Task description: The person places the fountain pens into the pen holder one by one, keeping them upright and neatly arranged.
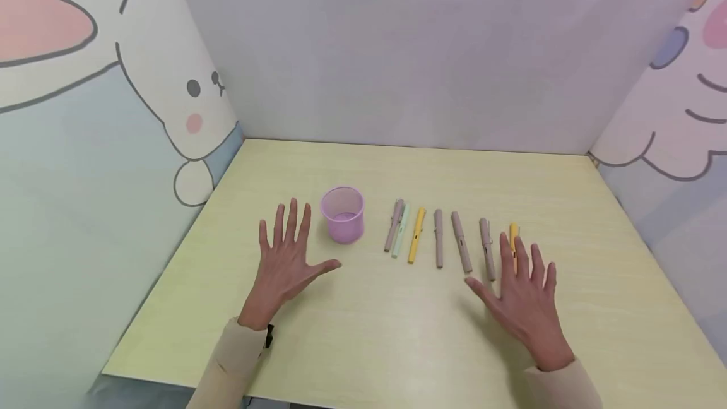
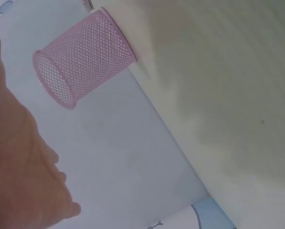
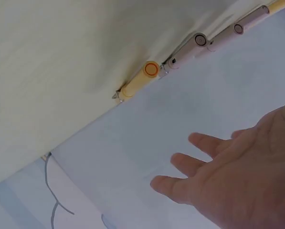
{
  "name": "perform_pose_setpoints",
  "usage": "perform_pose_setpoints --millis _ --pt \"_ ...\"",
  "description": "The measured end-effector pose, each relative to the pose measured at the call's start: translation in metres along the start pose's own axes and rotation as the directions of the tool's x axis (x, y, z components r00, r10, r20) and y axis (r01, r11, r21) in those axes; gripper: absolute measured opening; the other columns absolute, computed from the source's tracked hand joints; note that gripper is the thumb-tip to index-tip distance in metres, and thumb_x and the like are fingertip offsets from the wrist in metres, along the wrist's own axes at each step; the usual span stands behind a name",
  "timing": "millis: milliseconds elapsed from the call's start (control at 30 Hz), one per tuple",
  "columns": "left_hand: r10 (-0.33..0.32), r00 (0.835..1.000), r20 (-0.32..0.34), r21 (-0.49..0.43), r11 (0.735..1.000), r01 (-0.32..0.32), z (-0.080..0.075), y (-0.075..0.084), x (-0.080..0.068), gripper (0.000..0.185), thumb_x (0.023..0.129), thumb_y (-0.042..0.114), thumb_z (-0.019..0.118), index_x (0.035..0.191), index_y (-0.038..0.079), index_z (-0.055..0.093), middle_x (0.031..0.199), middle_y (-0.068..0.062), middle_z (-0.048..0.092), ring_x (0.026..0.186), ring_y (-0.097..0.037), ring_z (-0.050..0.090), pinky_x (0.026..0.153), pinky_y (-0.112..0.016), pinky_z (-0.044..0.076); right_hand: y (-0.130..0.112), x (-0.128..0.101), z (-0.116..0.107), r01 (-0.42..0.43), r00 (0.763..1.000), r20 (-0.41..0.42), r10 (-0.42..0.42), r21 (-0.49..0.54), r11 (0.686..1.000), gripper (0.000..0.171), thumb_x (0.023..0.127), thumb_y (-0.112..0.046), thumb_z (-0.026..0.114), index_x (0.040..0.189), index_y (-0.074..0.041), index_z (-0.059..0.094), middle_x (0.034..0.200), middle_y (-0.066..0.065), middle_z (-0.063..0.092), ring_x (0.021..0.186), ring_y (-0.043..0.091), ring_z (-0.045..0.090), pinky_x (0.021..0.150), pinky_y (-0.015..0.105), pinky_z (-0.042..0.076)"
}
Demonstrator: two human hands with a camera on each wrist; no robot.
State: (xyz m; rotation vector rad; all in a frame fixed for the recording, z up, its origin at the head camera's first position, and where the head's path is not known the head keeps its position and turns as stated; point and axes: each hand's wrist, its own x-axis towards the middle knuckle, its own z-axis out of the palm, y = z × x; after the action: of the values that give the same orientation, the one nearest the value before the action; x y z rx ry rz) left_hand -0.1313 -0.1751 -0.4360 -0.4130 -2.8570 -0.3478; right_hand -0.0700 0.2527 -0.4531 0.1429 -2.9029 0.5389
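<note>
My left hand (image 1: 288,259) is held flat over the pale yellow table (image 1: 397,346), palm down with fingers spread, holding nothing. Just right of it stands a pink mesh cup (image 1: 343,214), upright and seemingly empty, also in the left wrist view as the cup (image 2: 85,56) beyond my palm (image 2: 18,162). Several pens (image 1: 438,238) lie side by side right of the cup: brownish ones, a mint one (image 1: 401,230) and a yellow one (image 1: 416,235). My right hand (image 1: 525,290) is spread flat and empty at the row's right end, its fingers over the last yellow pen (image 1: 514,232). That yellow pen (image 3: 141,79) shows in the right wrist view.
Walls with cartoon pictures close in the table: the left wall (image 1: 113,144), the plain back wall (image 1: 420,55) and the right wall (image 1: 670,144). The table's front edge (image 1: 170,384) runs just under my sleeves.
</note>
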Motion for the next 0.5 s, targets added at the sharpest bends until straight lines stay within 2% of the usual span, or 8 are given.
perform_pose_setpoints --millis 133,267,367,500 --pt "0.023 1.0 0.013 -0.085 0.996 -0.022 -0.003 0.002 0.018 0.131 0.076 0.101 0.029 0.166 0.013 -0.006 0.171 -0.008 -0.019 0.156 -0.037 -0.01 0.118 -0.065 -0.009 0.003 0.006 -0.01 -0.039 0.999 0.017 0.039 0.039 0.998 0.096 0.101 -0.059 0.054 0.164 -0.003 0.008 0.156 0.038 0.022 0.143 0.062 0.013 0.109 0.079 0.005" --pt "0.054 0.998 0.029 -0.24 0.97 -0.045 -0.005 -0.003 0.039 0.132 0.081 0.082 0.063 0.166 0.01 -0.008 0.172 -0.013 -0.009 0.157 -0.036 -0.003 0.122 -0.06 -0.002 0.008 0.013 -0.019 -0.074 0.997 0.038 0.071 0.093 0.993 0.091 0.105 -0.054 0.051 0.162 0.003 0.009 0.152 0.041 0.024 0.136 0.067 0.019 0.099 0.081 0.019" --pt "0.06 0.997 0.056 -0.377 0.926 -0.035 -0.004 -0.008 0.053 0.132 0.08 0.063 0.079 0.166 0.011 -0.005 0.173 -0.014 0.002 0.157 -0.035 0.006 0.123 -0.06 0.01 0.013 0.019 -0.023 -0.101 0.993 0.074 0.091 0.146 0.984 0.089 0.107 -0.05 0.049 0.161 0.008 0.006 0.15 0.044 0.022 0.133 0.07 0.019 0.093 0.082 0.025" --pt "0.042 0.994 0.101 -0.535 0.844 0.018 -0.002 -0.013 0.067 0.128 0.079 0.053 0.086 0.167 0.011 0.003 0.171 -0.012 0.016 0.154 -0.034 0.023 0.117 -0.063 0.026 0.02 0.026 -0.028 -0.147 0.985 0.124 0.121 0.222 0.964 0.088 0.109 -0.048 0.045 0.159 0.012 0.003 0.148 0.049 0.021 0.13 0.074 0.018 0.092 0.082 0.027"
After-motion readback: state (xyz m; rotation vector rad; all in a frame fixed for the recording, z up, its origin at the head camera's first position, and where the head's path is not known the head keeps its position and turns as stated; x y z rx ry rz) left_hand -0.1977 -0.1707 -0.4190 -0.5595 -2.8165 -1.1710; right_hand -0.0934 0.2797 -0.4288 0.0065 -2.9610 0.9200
